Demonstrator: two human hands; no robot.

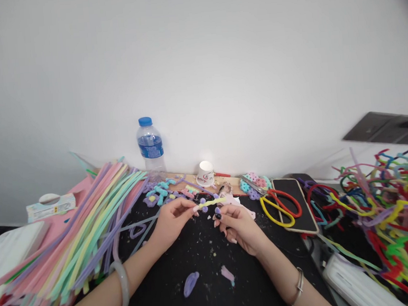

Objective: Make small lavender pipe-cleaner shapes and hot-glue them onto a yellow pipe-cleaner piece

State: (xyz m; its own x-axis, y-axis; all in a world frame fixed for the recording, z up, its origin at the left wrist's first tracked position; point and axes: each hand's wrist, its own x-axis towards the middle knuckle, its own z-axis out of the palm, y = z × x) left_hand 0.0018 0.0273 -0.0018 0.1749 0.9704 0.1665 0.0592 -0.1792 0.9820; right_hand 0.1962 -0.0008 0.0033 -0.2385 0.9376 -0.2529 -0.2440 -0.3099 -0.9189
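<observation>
Between my hands, above the black table mat [198,253], is a small pipe-cleaner piece [210,202] with a pale yellow stem and purple balls or loops on both sides. My left hand [172,220] pinches the left end of its stem between thumb and forefinger. Thumb and fingers of my right hand [239,226] close on the lower purple part at its right side; the exact contact is partly hidden by the fingertips. Nearer to me lie a purple pipe-cleaner loop [191,284] and a short pale purple scrap [228,273].
Pastel pipe cleaners [89,229] pile up at left, a bright tangle [402,212] at right. Scissors [276,206] rest partly on a phone [296,207]. A water bottle [150,146], a paper cup [206,173] and finished pipe-cleaner shapes [161,192] stand or lie along the wall.
</observation>
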